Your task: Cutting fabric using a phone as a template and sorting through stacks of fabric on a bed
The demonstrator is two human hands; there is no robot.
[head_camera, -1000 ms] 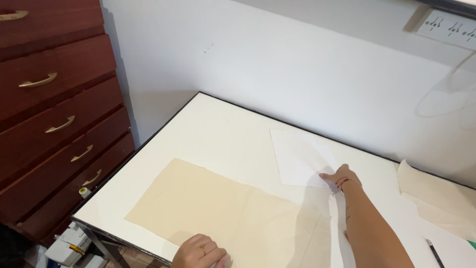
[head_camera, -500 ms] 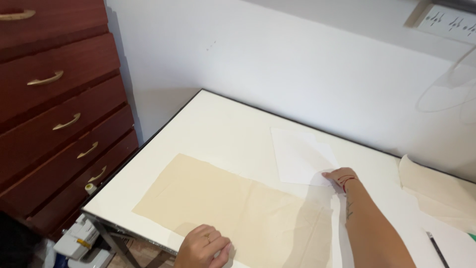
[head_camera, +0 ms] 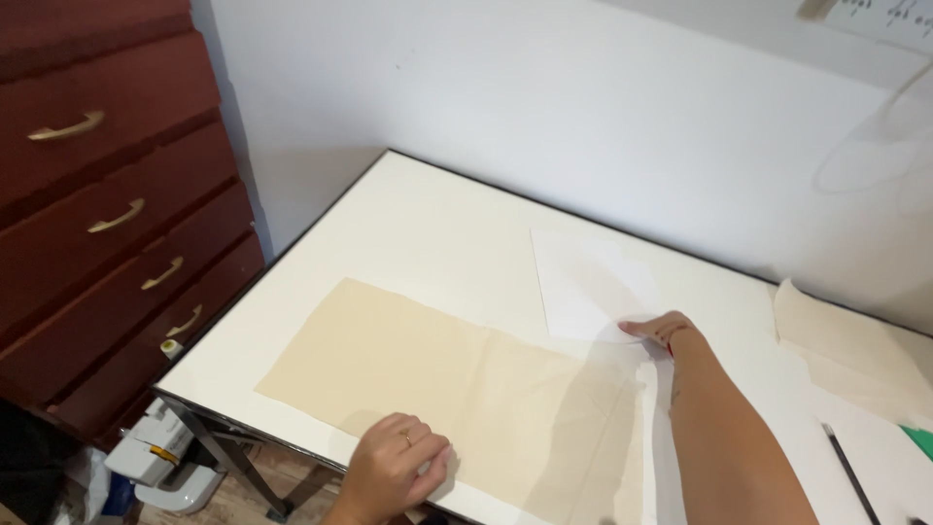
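A long beige fabric piece point(head_camera: 457, 389) lies flat across the lower middle of the frame on a white table point(head_camera: 437, 224), and the left hand point(head_camera: 394, 467), at the bottom centre, rests palm down with fingers loosely spread on the cloth's near edge, pressing rather than gripping. The right hand point(head_camera: 661, 329), right of centre, lies flat with fingers together, its fingertips on the lower corner of a white paper sheet point(head_camera: 593, 282) just above the fabric's far end, holding nothing. A dark red chest of drawers point(head_camera: 97, 224) fills the left side, another pale cloth piece point(head_camera: 846, 350) lies at the right edge, and a thin dark pencil point(head_camera: 847, 467) sits at lower right.
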